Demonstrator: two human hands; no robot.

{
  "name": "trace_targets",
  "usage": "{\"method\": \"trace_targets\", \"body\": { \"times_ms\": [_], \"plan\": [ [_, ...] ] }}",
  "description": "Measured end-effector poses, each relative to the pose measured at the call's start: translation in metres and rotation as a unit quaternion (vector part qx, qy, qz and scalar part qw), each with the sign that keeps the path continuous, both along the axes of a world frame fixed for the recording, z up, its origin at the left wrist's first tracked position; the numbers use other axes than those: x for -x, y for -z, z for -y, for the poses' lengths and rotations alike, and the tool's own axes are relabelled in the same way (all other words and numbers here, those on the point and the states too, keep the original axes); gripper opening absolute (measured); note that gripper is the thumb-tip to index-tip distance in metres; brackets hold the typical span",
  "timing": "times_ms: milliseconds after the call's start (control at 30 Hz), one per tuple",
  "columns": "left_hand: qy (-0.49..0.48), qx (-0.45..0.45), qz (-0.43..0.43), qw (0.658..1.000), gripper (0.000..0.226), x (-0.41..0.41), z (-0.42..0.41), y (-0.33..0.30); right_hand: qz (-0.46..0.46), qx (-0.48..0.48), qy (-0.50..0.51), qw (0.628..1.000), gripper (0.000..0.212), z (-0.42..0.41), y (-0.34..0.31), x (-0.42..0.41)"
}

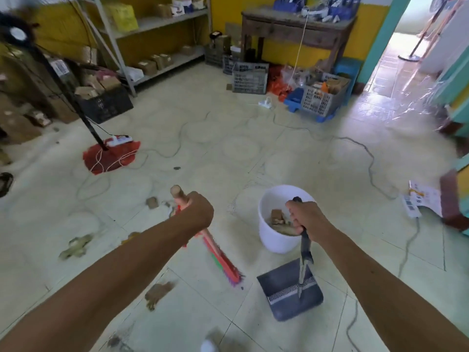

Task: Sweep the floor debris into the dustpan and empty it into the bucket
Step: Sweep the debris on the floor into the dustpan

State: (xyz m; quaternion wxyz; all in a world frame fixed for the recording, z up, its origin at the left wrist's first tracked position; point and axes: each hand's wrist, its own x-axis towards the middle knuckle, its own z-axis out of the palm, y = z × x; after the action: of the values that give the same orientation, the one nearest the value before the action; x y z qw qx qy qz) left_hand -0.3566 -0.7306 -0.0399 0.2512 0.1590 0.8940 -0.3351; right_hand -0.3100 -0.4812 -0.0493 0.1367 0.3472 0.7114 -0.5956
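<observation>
Left hand [196, 212] gripping one broom [215, 250]; right hand [303, 221] gripping one dustpan [289, 288] handle. One bucket [274, 240] standing beyond, scraps inside. Five or so blurred debris pieces [76, 246] lying on the floor [228, 148].

We take the bucket [276, 224] as ref pt. Dustpan [289, 290] sits just in front of it, nearer us, w/ its handle [304, 240] rising in front of the bucket's right side. Broom [213, 250] is left of the bucket; its head is left of the dustpan, apart from it. Debris scraps [158, 293] lie further left on the floor [228, 138]; more scraps sit in the bucket. Crates [250, 78] and table [297, 27] are well behind it, shelves [162, 24] behind-left, papers [421, 199] to the right.
</observation>
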Motion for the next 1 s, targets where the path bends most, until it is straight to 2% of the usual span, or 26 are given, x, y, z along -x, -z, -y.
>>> {"method": "trace_targets", "body": {
  "times_ms": [133,300,400,500,567,600,700,733,767,800,867,933,1000],
  "plan": [
    [-0.016,0.027,-0.046,0.998,0.027,0.014,0.07,-0.002,0.022,-0.043,-0.07,0.996,0.03,0.067,0.003,0.027],
    [-0.1,-0.014,-0.115,0.988,0.021,0.025,0.151,-0.003,-0.008,-0.072,-0.122,0.99,0.03,0.141,0.006,0.065],
    [-0.173,-0.035,-0.124,0.977,0.02,0.03,0.194,0.005,-0.026,-0.128,-0.187,0.974,0.031,0.181,0.008,0.091],
    [-0.281,-0.088,-0.112,0.949,0.023,0.038,0.233,0.021,-0.065,-0.189,-0.245,0.949,0.028,0.21,0.01,0.122],
    [-0.369,-0.153,-0.101,0.911,0.024,0.052,0.252,0.033,-0.086,-0.207,-0.258,0.94,0.031,0.225,0.014,0.147],
    [-0.421,-0.198,-0.088,0.881,0.025,0.061,0.259,0.041,-0.093,-0.207,-0.262,0.938,0.033,0.233,0.016,0.16],
    [-0.564,-0.371,-0.054,0.735,0.017,0.101,0.269,0.078,-0.099,-0.188,-0.297,0.931,0.035,0.251,0.025,0.209],
    [-0.59,-0.403,-0.053,0.698,0.022,0.115,0.269,0.091,-0.087,-0.173,-0.309,0.931,0.031,0.256,0.026,0.226],
    [-0.602,-0.412,-0.057,0.681,0.024,0.132,0.267,0.105,-0.071,-0.153,-0.323,0.931,0.028,0.259,0.028,0.244],
    [-0.603,-0.408,-0.075,0.682,0.025,0.15,0.263,0.119,-0.055,-0.14,-0.343,0.927,0.026,0.261,0.029,0.263],
    [-0.566,-0.366,-0.09,0.733,0.025,0.184,0.254,0.145,-0.036,-0.145,-0.393,0.907,0.027,0.264,0.037,0.305],
    [-0.532,-0.357,-0.08,0.764,0.031,0.217,0.25,0.169,-0.034,-0.166,-0.429,0.887,0.027,0.267,0.051,0.345],
    [-0.511,-0.353,-0.047,0.782,0.036,0.248,0.259,0.194,-0.033,-0.153,-0.439,0.885,0.027,0.272,0.063,0.378]
  ]
}}
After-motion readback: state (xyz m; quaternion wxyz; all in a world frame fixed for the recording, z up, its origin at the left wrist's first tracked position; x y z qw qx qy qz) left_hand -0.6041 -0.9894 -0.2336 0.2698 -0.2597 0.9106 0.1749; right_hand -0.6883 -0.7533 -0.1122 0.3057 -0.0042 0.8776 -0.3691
